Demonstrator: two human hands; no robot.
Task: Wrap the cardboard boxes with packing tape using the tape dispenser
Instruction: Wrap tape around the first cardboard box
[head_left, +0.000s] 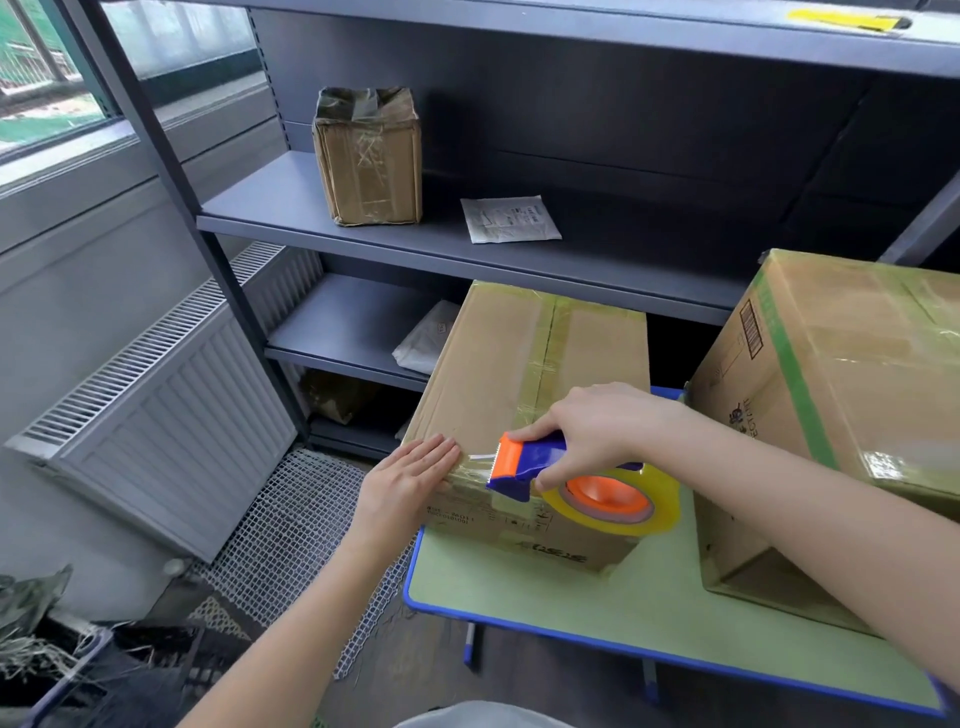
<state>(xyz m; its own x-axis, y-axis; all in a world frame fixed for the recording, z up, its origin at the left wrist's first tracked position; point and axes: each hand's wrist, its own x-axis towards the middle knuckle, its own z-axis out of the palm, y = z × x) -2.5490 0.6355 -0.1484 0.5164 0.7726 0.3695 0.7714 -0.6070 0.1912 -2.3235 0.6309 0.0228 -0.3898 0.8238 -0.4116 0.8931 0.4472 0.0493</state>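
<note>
The box sits on the green table; the left hand lies flat, fingers straight and together, pressing tape onto its near corner; just beside those fingertips, the right hand curls round the tape dispenser; stiff cardboard, probably light; slick film, so press firmly.

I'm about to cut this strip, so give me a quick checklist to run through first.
1. Left hand presses flat on the box at its near edge: ok.
2. Right hand grips the dispenser: ok.
3. Strip runs from left hand to blade: ok.
4. Roll has tape left: ok.
5. Box sits fully on the table: cannot tell.
</note>
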